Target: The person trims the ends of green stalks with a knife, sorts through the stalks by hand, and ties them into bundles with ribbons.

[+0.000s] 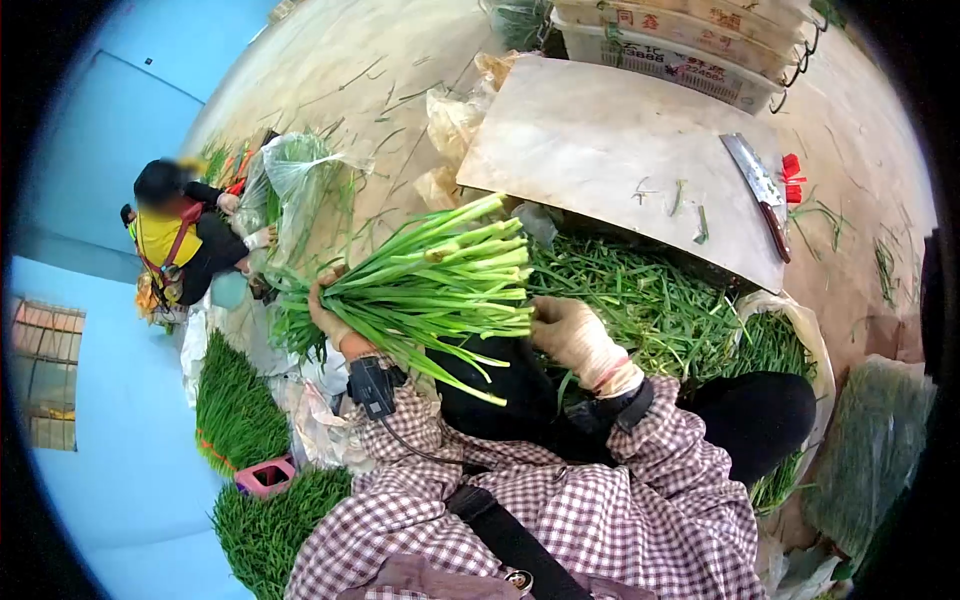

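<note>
A loose bunch of garlic chives (440, 280) fans out in front of me, its thick stalk ends pointing right. My left hand (330, 312) is wrapped around its leafy side. My right hand (582, 345), in a pale glove, is beside the stalk ends with its fingers curled together; whether a stalk is pinched in them is hidden. Below and right of the bunch lies a heap of loose green leaves (640, 310). Past the heap, a knife (760, 195) with a brown handle rests on a pale board (600, 140).
Stacked white crates (670, 60) stand behind the board. Red ties (792, 178) lie by the knife. At left are upright green bundles (235, 400) and a pink-rimmed object (266, 477). A co-worker (185, 235) handles a plastic bag (300, 180). A wrapped bundle (870, 460) lies at right.
</note>
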Demonstrator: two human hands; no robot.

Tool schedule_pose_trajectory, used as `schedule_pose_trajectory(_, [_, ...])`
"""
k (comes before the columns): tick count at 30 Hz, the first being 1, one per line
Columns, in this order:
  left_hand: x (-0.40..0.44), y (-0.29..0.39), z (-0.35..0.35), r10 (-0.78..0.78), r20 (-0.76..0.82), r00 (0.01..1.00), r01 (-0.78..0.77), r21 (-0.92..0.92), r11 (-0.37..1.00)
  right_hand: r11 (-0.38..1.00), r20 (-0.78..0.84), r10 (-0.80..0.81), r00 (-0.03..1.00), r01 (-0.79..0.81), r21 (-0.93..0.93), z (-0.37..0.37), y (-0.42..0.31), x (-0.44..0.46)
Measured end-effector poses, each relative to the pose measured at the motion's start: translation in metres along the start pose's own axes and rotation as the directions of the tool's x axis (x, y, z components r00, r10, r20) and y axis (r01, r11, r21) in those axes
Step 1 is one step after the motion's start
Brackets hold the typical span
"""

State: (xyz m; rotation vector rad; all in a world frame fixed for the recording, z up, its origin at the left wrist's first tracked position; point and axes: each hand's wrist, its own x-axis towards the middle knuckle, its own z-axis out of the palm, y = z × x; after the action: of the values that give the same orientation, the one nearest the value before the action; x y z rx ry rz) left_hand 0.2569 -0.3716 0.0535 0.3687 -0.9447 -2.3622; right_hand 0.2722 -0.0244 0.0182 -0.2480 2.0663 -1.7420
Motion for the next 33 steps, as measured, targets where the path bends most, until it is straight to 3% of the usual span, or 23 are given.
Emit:
schedule_pose_trajectory(2, [0.010, 0.001, -0.019, 0.009, 0.104, 0.995, -0.004, -0.040, 0.999, 0.967, -0.029, 0.129, 0.991, -0.119, 0.227, -0.008, -0.017, -0.009])
schedule_pose_trajectory(4, [-0.004, 0.001, 0.008, 0.037, 0.006, 0.999, -0.036, -0.057, 0.998, 0.890, -0.083, 0.198, 0.977, -0.144, 0.433, -0.036, -0.037, -0.022])
schedule_pose_trajectory(6, [-0.004, 0.000, 0.018, 0.089, -0.114, 0.989, -0.094, -0.039, 0.995, 0.876, -0.282, 0.057, 0.958, 0.087, 0.474, -0.062, -0.037, -0.029])
schedule_pose_trajectory(8, [0.001, 0.001, 0.012, 0.059, -0.067, 0.996, -0.063, -0.071, 0.995, 0.921, -0.177, -0.130, 0.976, 0.185, 0.344, -0.062, -0.067, -0.050])
schedule_pose_trajectory(9, [0.000, 0.001, 0.009, 0.036, -0.042, 0.998, -0.040, -0.082, 0.996, 0.930, -0.057, -0.130, 0.990, 0.141, 0.339, -0.051, -0.080, -0.057])
schedule_pose_trajectory(10, [-0.003, 0.001, 0.015, 0.064, -0.091, 0.994, -0.069, -0.055, 0.996, 0.964, 0.061, -0.175, 0.983, 0.158, 0.213, -0.040, -0.095, -0.060])
schedule_pose_trajectory(11, [-0.010, 0.000, 0.029, 0.091, -0.137, 0.986, -0.095, -0.029, 0.995, 0.927, 0.024, -0.365, 0.931, 0.366, -0.080, -0.025, -0.099, -0.056])
schedule_pose_trajectory(12, [-0.016, 0.000, 0.042, 0.117, -0.183, 0.976, -0.119, 0.000, 0.993, 0.772, 0.048, -0.542, 0.839, 0.520, -0.366, -0.010, -0.098, -0.050])
schedule_pose_trajectory(13, [-0.020, -0.002, 0.052, 0.131, -0.247, 0.960, -0.122, 0.050, 0.991, 0.775, 0.035, -0.486, 0.873, 0.449, -0.444, 0.003, -0.096, -0.044])
schedule_pose_trajectory(15, [-0.025, -0.001, 0.063, 0.150, -0.229, 0.962, -0.145, 0.036, 0.989, 0.783, 0.011, -0.344, 0.939, 0.293, -0.549, 0.020, -0.101, -0.033])
schedule_pose_trajectory(18, [-0.036, 0.003, 0.080, 0.144, -0.228, 0.963, -0.153, -0.020, 0.988, 0.874, 0.008, -0.167, 0.986, 0.152, -0.462, 0.029, -0.109, -0.018])
schedule_pose_trajectory(19, [-0.038, 0.004, 0.083, 0.142, -0.221, 0.965, -0.150, -0.019, 0.989, 0.941, -0.016, -0.180, 0.984, 0.167, -0.295, 0.035, -0.101, -0.013])
schedule_pose_trajectory(22, [-0.041, 0.002, 0.085, 0.133, -0.205, 0.970, -0.148, -0.060, 0.987, 0.932, -0.108, -0.362, 0.926, 0.354, -0.080, 0.040, -0.089, -0.012])
schedule_pose_trajectory(23, [-0.043, 0.003, 0.090, 0.115, -0.199, 0.973, -0.131, -0.074, 0.989, 0.942, -0.042, -0.328, 0.944, 0.324, -0.089, 0.030, -0.090, -0.015])
schedule_pose_trajectory(26, [-0.041, 0.008, 0.085, 0.089, -0.165, 0.982, -0.102, -0.072, 0.992, 0.956, 0.129, -0.273, 0.953, 0.254, 0.146, -0.018, -0.083, -0.038])
schedule_pose_trajectory(28, [-0.037, 0.010, 0.076, 0.090, -0.186, 0.978, -0.098, -0.035, 0.995, 0.987, 0.214, -0.097, 0.972, 0.067, 0.143, -0.068, -0.053, -0.061])
schedule_pose_trajectory(30, [-0.034, 0.011, 0.070, 0.091, -0.251, 0.964, -0.087, 0.028, 0.996, 0.960, 0.094, 0.153, 0.984, -0.170, 0.220, -0.106, -0.019, -0.085])
schedule_pose_trajectory(32, [-0.020, 0.006, 0.050, 0.056, -0.233, 0.971, -0.056, 0.007, 0.998, 0.941, -0.004, 0.314, 0.949, -0.311, 0.133, -0.129, 0.033, -0.095])
schedule_pose_trajectory(33, [-0.008, 0.003, 0.033, 0.059, -0.227, 0.972, -0.059, 0.005, 0.998, 0.960, -0.115, 0.227, 0.967, -0.242, -0.141, -0.136, 0.043, -0.099])
